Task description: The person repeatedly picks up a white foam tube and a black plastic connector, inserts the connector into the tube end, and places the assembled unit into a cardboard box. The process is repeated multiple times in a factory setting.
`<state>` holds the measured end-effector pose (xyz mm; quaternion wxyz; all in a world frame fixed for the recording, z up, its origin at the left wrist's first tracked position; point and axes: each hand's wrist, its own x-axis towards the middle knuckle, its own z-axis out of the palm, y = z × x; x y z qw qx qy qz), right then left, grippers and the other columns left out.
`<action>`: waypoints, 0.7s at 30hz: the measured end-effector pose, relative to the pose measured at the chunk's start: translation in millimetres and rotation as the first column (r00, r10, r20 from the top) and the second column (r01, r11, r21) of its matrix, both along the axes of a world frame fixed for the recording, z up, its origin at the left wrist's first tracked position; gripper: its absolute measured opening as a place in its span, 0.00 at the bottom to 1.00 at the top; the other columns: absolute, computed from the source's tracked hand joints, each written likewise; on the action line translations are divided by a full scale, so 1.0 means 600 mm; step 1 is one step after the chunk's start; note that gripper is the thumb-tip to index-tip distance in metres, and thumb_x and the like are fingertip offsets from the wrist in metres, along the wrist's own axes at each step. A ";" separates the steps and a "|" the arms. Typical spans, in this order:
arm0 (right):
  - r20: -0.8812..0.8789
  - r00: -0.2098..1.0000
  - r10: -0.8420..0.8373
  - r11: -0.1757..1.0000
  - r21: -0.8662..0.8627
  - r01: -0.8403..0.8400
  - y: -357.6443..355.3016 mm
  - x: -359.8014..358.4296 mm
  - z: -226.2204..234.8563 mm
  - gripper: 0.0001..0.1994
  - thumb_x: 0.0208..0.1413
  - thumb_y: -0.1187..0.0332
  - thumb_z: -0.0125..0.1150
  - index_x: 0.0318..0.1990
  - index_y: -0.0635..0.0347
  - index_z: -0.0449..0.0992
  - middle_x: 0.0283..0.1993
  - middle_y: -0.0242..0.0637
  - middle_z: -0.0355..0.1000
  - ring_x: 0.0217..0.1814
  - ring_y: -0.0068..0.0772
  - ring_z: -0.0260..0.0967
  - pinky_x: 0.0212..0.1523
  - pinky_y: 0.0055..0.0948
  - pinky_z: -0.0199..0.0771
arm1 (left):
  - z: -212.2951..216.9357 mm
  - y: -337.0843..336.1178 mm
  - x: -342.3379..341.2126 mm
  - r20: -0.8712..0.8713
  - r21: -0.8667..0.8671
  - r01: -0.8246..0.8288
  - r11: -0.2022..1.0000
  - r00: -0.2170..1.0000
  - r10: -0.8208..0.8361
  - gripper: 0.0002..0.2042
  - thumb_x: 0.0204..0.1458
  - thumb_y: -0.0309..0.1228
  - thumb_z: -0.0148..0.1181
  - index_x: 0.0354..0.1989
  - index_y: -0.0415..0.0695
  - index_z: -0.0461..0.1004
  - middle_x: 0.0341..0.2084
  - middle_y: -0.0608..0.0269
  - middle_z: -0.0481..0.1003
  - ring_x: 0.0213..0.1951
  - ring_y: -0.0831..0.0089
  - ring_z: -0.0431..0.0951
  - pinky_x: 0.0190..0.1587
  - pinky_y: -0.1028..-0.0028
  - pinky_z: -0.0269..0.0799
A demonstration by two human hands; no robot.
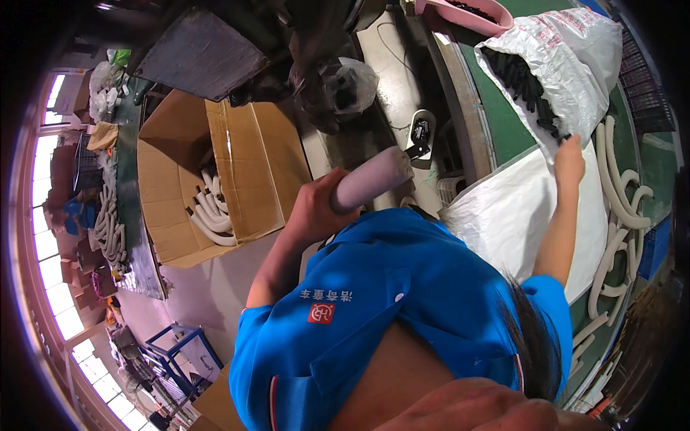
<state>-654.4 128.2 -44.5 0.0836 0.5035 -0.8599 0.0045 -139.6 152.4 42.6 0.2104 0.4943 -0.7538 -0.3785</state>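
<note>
My left hand [316, 204] is wrapped round a thick, pale grey-lilac foam tube [374, 179], whose blunt end points up and to the right. Out at the right, my right arm reaches to the mouth of a white woven sack [575, 68]. Many small black plugs or sleeves [523, 82] spill from that opening. The fingers of my right hand [570, 159] are pinched together at the lower edge of the heap, with a dark piece at their tips. White sheeting [525, 208] lies under the sack and my forearm.
Left of me stands an open cardboard box [176, 208] holding white curved tubes [212, 208] with black ends. Ahead is a dark machine [316, 72]; a small white tray [421, 136] of black parts sits beside it. A pink basin [474, 18] and more curved tubes [618, 194] rest on the green bench.
</note>
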 end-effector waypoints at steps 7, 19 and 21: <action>0.680 -0.647 0.345 0.923 -0.373 0.099 0.041 0.377 0.108 0.08 0.60 0.66 0.47 0.38 0.61 0.66 0.28 0.39 0.72 0.23 0.24 0.71 0.23 0.20 0.71 | -0.031 0.015 0.039 0.022 -0.244 -0.063 0.968 0.997 0.071 0.19 0.28 0.26 0.65 0.35 0.41 0.71 0.25 0.50 0.74 0.29 0.55 0.78 0.32 0.68 0.72; 0.637 -0.764 0.102 0.960 -0.263 -0.092 0.015 0.473 0.125 0.07 0.60 0.68 0.47 0.40 0.63 0.66 0.30 0.45 0.74 0.28 0.31 0.75 0.28 0.24 0.76 | -0.040 0.032 0.106 -0.048 -0.237 -0.170 0.957 0.985 0.163 0.17 0.28 0.27 0.64 0.32 0.41 0.72 0.23 0.53 0.74 0.27 0.56 0.77 0.31 0.68 0.72; 0.613 -0.789 0.053 0.964 -0.237 -0.120 0.009 0.480 0.122 0.08 0.59 0.68 0.47 0.41 0.63 0.66 0.31 0.46 0.74 0.28 0.33 0.75 0.29 0.27 0.77 | -0.038 0.032 0.119 -0.011 -0.214 -0.138 0.967 0.990 0.139 0.16 0.28 0.27 0.64 0.31 0.40 0.73 0.23 0.52 0.74 0.26 0.56 0.77 0.30 0.68 0.72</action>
